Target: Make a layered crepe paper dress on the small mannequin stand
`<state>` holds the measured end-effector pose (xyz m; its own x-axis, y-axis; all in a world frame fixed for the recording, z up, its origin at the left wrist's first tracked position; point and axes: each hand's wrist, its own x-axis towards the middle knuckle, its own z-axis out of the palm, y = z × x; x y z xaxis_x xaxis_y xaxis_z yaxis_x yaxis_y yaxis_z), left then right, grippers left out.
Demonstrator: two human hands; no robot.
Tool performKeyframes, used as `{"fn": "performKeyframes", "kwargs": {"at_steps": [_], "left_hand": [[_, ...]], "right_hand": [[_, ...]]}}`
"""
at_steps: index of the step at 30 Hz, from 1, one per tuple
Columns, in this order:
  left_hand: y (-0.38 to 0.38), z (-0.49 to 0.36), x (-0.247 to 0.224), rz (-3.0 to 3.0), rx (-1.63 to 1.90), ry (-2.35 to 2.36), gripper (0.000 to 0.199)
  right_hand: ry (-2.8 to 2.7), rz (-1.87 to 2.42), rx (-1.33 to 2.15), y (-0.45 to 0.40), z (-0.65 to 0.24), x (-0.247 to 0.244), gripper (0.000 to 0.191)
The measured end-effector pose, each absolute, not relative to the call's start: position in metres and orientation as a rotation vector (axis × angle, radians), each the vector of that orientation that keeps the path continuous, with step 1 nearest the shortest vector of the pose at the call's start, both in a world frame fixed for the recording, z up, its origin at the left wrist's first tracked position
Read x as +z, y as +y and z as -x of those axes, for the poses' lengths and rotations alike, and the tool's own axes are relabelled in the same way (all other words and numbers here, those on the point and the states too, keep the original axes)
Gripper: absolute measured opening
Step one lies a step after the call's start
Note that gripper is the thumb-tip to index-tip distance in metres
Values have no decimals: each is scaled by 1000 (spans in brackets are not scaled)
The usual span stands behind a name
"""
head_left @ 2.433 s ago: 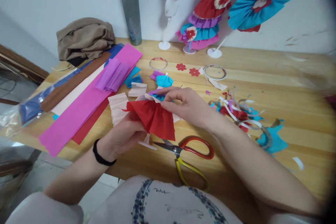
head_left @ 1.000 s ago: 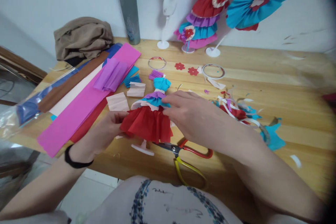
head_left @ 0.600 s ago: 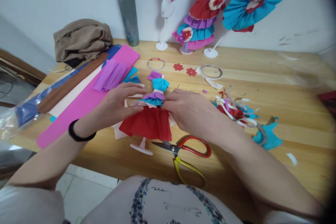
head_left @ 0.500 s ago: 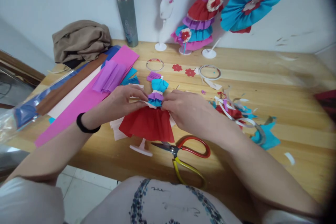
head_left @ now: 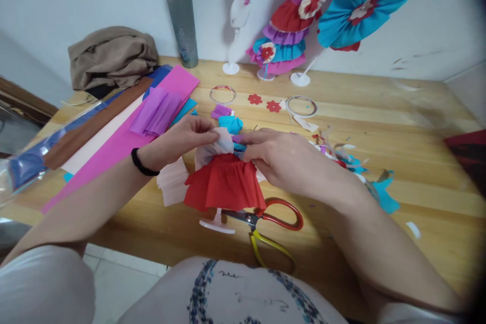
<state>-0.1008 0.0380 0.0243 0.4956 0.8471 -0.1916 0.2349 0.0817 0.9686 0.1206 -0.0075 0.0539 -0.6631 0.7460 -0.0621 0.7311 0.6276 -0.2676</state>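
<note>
A small paper-dressed figure on a stand lies on the wooden table (head_left: pixel 341 243), its gathered red crepe paper skirt (head_left: pixel 224 182) spread toward me. Blue and purple crepe paper wraps its upper part (head_left: pixel 230 124). My left hand (head_left: pixel 186 139) pinches a strip of white crepe paper (head_left: pixel 217 148), which lies across the waist. At the right side of the waist, my right hand (head_left: pixel 273 157) grips the figure with thumb and fingers closed. The pinkish-white stand base (head_left: pixel 217 226) sticks out below the skirt, beside scissors (head_left: pixel 248 219) with red and yellow handles.
Pink crepe paper (head_left: pixel 114 149) and purple crepe paper (head_left: pixel 155 111) lie at left. A steel flask (head_left: pixel 182 25), a plain white figure (head_left: pixel 240 15) and a frilled paper dress figure (head_left: pixel 288 25) stand along the wall. Tape rolls (head_left: pixel 301 106), red paper flowers (head_left: pixel 273 106) and blue scraps (head_left: pixel 385 195) lie around.
My left hand has lifted the white crepe strip up across the waist. The figure has shifted slightly right and the skirt has swung with it; my right hand stays at the waist.
</note>
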Motion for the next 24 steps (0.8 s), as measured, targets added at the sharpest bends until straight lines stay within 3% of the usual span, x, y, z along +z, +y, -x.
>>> {"fn": "performKeyframes", "kwargs": {"at_steps": [8,20,24], "left_hand": [[36,100,12,-1503,665,1032,27],[30,104,8,-1897,797,1178,21],[36,101,6,-1736,743,1074,30]], "right_hand": [[-2854,1337,290,-12,-114,53,20],[-2718,1055,421,-28,-108,62,20],[-2690,1119,573,-31,-99,64,24]]}}
